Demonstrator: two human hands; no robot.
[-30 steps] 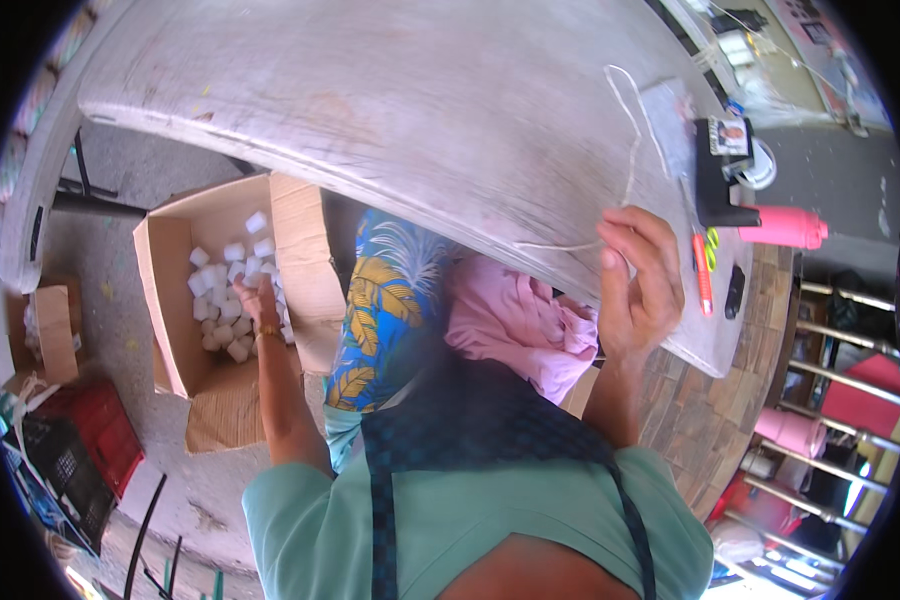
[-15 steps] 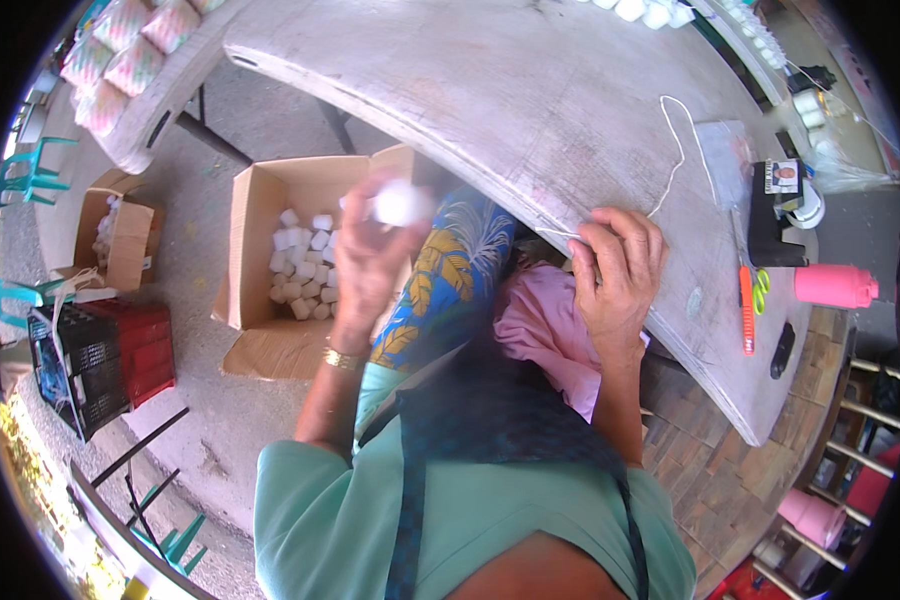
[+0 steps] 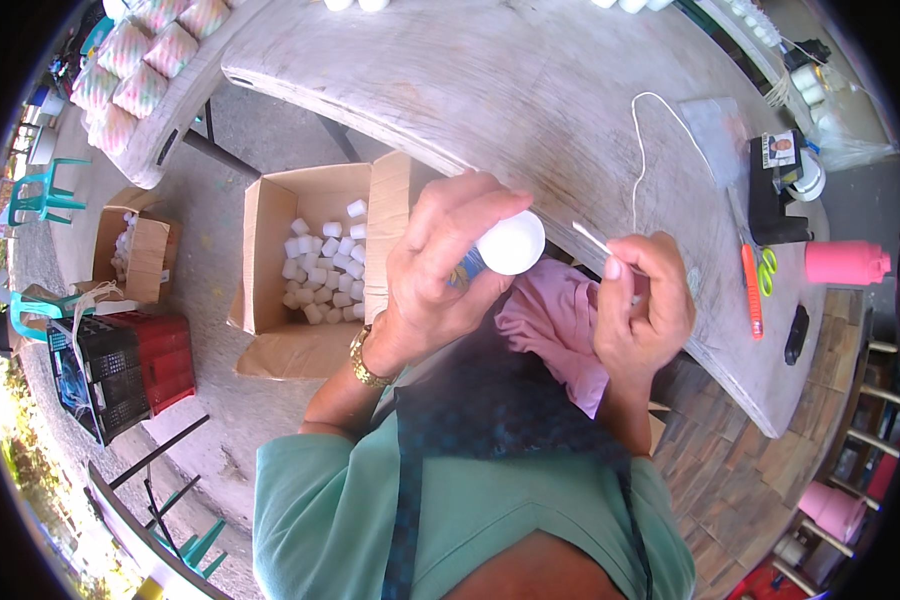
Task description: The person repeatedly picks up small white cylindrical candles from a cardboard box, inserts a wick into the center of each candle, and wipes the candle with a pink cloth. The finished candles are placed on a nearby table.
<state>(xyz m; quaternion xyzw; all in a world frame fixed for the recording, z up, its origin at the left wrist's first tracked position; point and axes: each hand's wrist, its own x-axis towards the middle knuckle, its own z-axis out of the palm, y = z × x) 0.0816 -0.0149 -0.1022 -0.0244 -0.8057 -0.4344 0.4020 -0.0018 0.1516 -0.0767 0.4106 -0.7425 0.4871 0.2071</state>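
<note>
My left hand (image 3: 440,260) is closed around a small round white cup (image 3: 511,244) and holds it over my lap, its round face turned up. Between the thumb and forefinger of my right hand (image 3: 645,300) is pinched a white string (image 3: 591,236), its short tip pointing toward the cup without touching it. More of the white cord lies in a loose loop on the table beyond that hand. To the left, an open cardboard box (image 3: 253,240) on the floor holds many small white cup-like pieces (image 3: 320,272).
The grey table (image 3: 450,90) spans the far side and right. On it lie orange-handled scissors or cutter (image 3: 751,290), a green-handled tool (image 3: 766,272), a black object (image 3: 796,335) and a pink bottle (image 3: 846,262). Black and red crates (image 3: 155,360) stand at left. Filled bags (image 3: 140,90) sit far left.
My left hand has moved right with the white cup, bringing it near my right hand. My right hand has lifted off the table edge, raising the string's tip.
</note>
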